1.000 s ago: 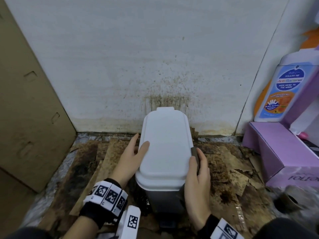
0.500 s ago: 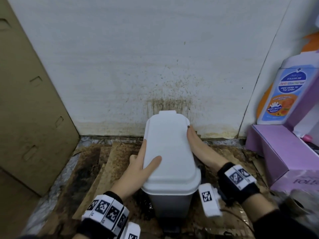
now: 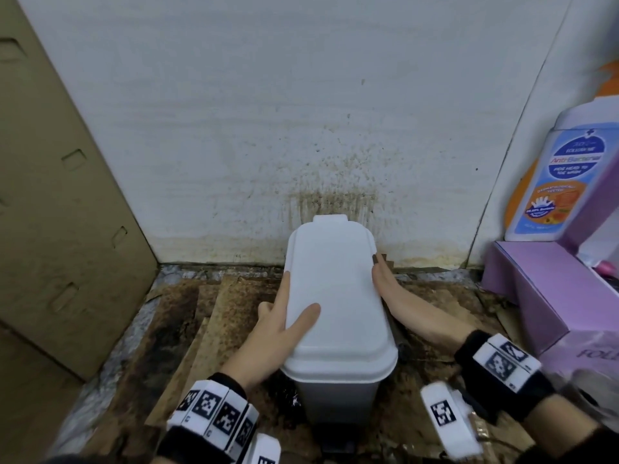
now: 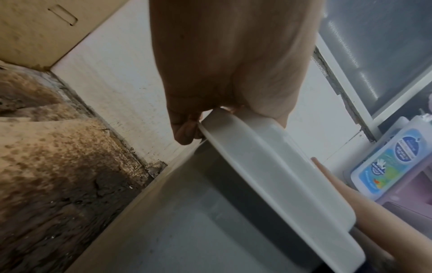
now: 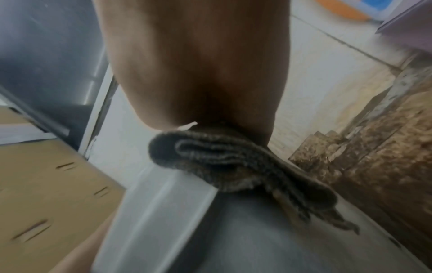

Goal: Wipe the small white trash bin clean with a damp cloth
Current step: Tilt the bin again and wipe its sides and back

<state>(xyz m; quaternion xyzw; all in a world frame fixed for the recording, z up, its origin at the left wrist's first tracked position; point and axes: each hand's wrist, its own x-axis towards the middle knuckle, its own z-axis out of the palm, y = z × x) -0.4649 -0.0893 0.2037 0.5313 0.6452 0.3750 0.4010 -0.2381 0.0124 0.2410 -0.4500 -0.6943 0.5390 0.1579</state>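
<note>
The small bin (image 3: 335, 393) has a grey body and a shut white lid (image 3: 335, 296), and it stands against the stained wall. My left hand (image 3: 281, 316) grips the lid's left edge, thumb on top. In the left wrist view its fingers (image 4: 184, 133) curl under the lid's rim (image 4: 280, 184). My right hand (image 3: 385, 279) lies along the bin's right side just under the rim, reaching toward the wall. It holds a folded grey cloth (image 5: 233, 162) against the bin's side (image 5: 257, 240). From the head view only a dark tip of the cloth (image 3: 376, 259) shows.
A tall cardboard box (image 3: 60, 212) closes off the left. On the right stands a purple box (image 3: 562, 296) with a body-wash bottle (image 3: 562, 179) on it. The floor is dirty, stained cardboard (image 3: 201, 329). The wall (image 3: 301, 128) is directly behind the bin.
My right hand slid with the cloth from the lid's front right corner back along the right side toward the wall. My left thumb moved further onto the lid top.
</note>
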